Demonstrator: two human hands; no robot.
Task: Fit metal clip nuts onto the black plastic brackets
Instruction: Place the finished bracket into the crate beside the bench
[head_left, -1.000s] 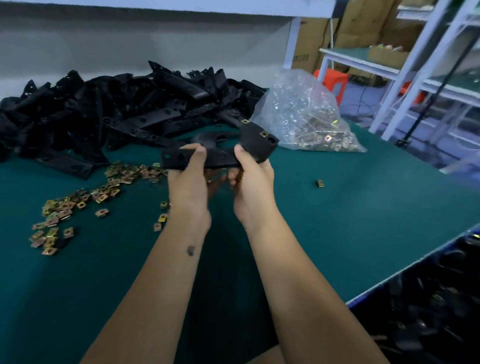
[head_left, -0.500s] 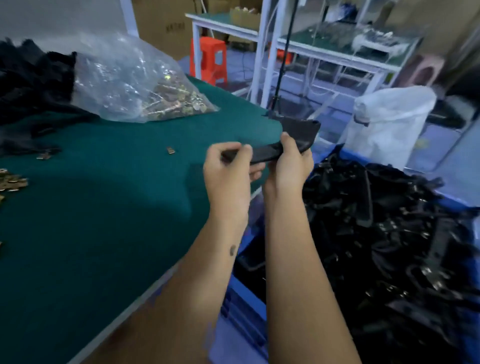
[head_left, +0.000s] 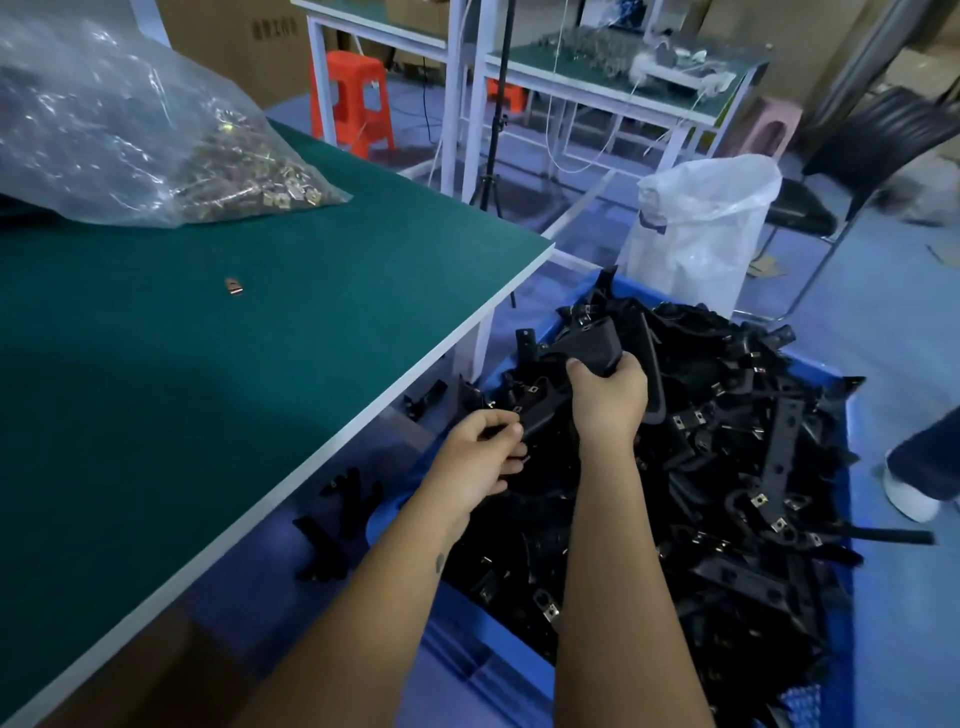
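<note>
At about 10 o'clock a clear bag of clip nuts (head_left: 156, 150) lies on the green desk (head_left: 260, 389), and one loose clip nut (head_left: 235, 286) lies alone near the middle. Off the desk edge, the left hand (head_left: 480, 457) pinches the near end of a black bracket (head_left: 576, 364). The right hand (head_left: 610, 397) has its grip wrapped round the far, wider end. The bracket's long line runs from 7 o'clock up to 1 o'clock, from one hand to the other. Both hands hold it just over the blue bin (head_left: 844, 467), which is full of brackets that already have nuts on. I think this one is done and gets dropped straight down, and the right hand is deeper over the pile
</note>
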